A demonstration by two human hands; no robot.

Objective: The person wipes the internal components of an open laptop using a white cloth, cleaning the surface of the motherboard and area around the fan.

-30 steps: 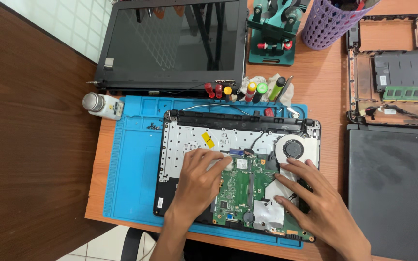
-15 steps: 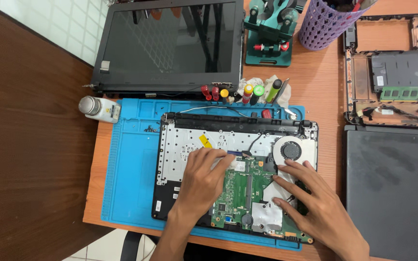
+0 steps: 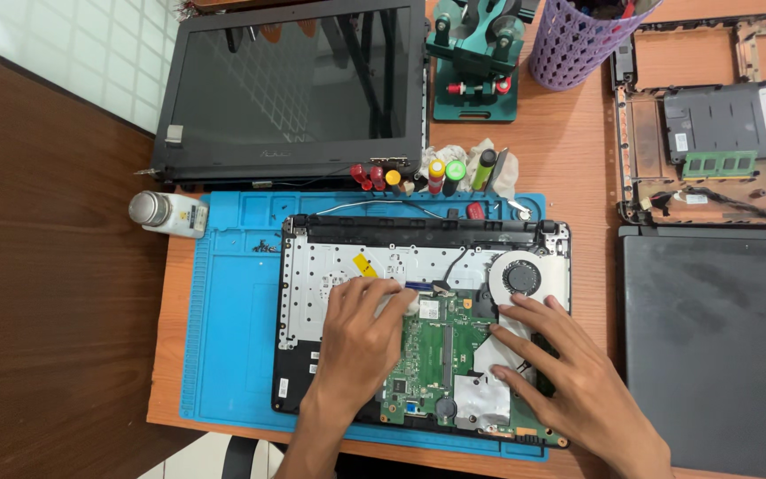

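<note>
both my hands lie flat and open on the green motherboard (image 3: 441, 359) at lower centre, left hand (image 3: 361, 341) nearer the ribbon connector (image 3: 418, 286) above its fingertips, right hand (image 3: 569, 377) under the fan (image 3: 520, 277).

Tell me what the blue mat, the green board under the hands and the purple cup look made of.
Blue mat: likely silicone or rubber, matte, with moulded ridges and compartments.
Green board: glossy laminate circuit board, studded with chips.
Purple cup: probably plastic, an open lattice mesh.
</note>
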